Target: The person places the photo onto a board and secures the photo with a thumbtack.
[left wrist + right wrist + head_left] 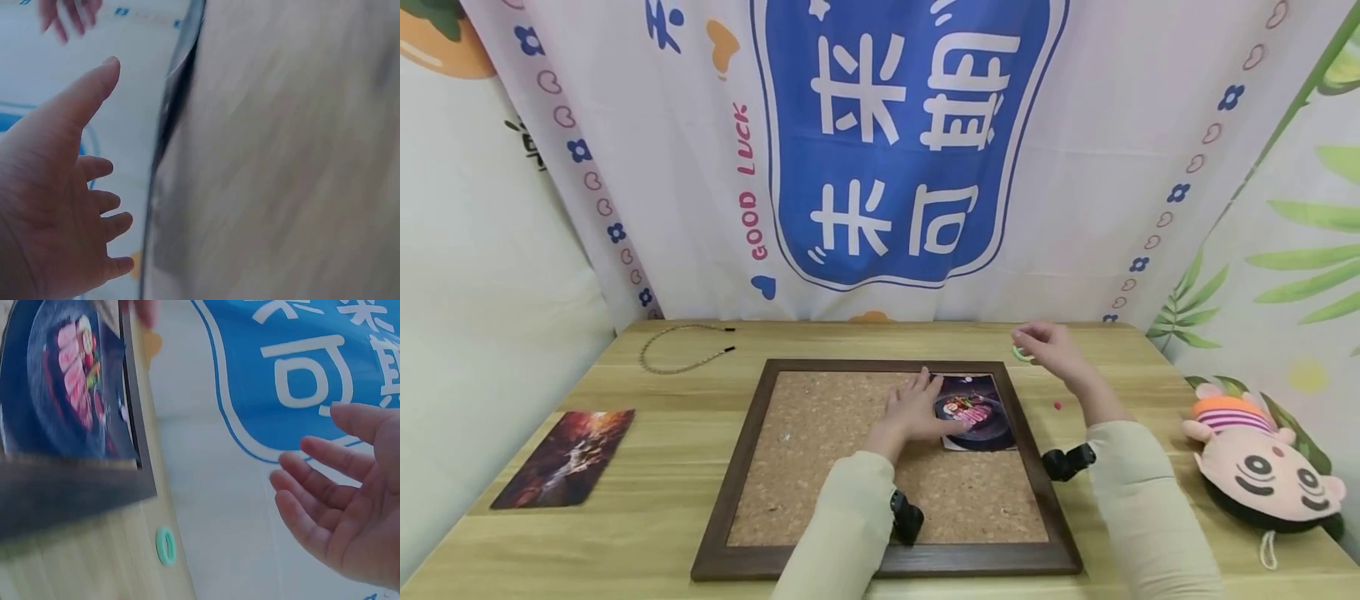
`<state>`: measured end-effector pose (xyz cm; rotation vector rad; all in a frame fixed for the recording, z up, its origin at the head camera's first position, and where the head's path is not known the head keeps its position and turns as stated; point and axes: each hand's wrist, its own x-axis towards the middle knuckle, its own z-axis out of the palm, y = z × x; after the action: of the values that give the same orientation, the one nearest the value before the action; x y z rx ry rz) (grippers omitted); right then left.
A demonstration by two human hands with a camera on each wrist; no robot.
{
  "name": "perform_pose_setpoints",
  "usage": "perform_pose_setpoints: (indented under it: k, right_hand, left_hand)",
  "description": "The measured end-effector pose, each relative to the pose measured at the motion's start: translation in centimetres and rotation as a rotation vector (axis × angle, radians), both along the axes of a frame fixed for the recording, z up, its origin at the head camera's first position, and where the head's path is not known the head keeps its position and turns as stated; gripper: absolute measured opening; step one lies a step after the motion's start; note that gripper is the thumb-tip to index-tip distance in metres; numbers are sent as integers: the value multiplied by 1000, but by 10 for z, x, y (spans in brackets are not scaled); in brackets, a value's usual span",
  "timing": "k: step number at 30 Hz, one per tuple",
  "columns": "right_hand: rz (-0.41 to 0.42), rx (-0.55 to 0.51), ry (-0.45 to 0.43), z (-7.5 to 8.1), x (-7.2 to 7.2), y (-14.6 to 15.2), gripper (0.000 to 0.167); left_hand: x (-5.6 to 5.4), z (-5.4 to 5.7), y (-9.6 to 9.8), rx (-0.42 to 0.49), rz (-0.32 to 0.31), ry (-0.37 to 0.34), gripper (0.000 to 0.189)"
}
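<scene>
The left hand (916, 410), fingers spread, lies over the left edge of the food card (985, 435), which sits in the board's (823, 483) far right corner. The right hand (1058, 350) — fingers loosely bent, thumb apart, pinching nothing — hovers by the green ring (160, 545) near the table's (647, 533) far edge. A pink bead (1057, 406) lies beside the board's right edge.

The person wears long sleeves of plain pale cream cloth with a faint greenish cast, the left sleeve (844, 525) and the right sleeve (1150, 504) matching, both softly creased and reaching to the wrist. Small, boxy black gadgets are worn near the cuffs: a left wrist camera (908, 518) and a right wrist camera (1069, 462).
</scene>
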<state>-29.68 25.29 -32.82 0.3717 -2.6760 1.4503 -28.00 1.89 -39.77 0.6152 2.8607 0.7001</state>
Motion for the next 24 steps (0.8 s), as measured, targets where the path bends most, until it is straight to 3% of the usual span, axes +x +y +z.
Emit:
perform_pose_setpoints:
  k: [4, 8, 10, 16, 20, 24]
  right_hand:
    - [8, 80, 49, 6, 5, 13, 39]
    - [3, 98, 58, 1, 10, 27, 41]
    - [-9, 104, 47, -4, 13, 34, 43]
    - [-55, 139, 38, -28, 18, 53, 41]
    - [-107, 149, 17, -45, 21, 62, 38]
    - [-136, 144, -5, -59, 21, 68, 35]
  left_hand:
    - [-3, 19, -27, 82, 35, -8, 89]
    - [-5, 38, -78, 122, 74, 33, 89]
    - [-6, 43, -112, 122, 99, 83, 89]
    - [4, 37, -216, 166, 234, 121, 88]
    - [22, 27, -278, 141, 329, 118, 86]
    - [40, 15, -328, 76, 425, 106, 85]
